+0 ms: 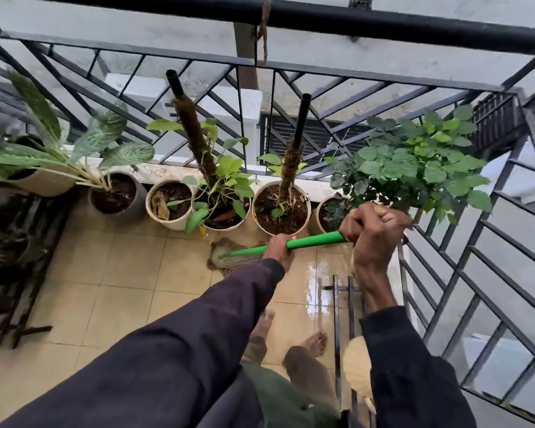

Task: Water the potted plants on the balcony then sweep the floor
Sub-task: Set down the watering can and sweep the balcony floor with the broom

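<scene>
Both hands grip one broom. The left hand point(279, 249), out of a dark sleeve point(179, 341), has its fingers curled round the green handle point(317, 240) at its lower part, nearer the bristles. The right hand point(375, 231) is a tight fist round the handle's upper end, knuckles up, just in front of the bushy plant.

The handle slants down to the left, and the brown broom head point(229, 259) lies fanned on the tile floor point(112, 273), just in front of the row of pots.

Along the black railing point(322, 18), from the left: a dark metal rack point(16, 257), a cream ribbed pot point(44, 183) with striped leaves, a grey pot point(118, 196), a cream pot point(167, 205) holding a dry leaf, a pot with a leafy vine on a moss pole point(198, 140), a second pole pot point(280, 210) and the bushy plant point(414, 162).

Tiles below the right hand are glossy and wet. Two bare feet point(317, 341) stand there beside a thin metal frame point(342, 304).
</scene>
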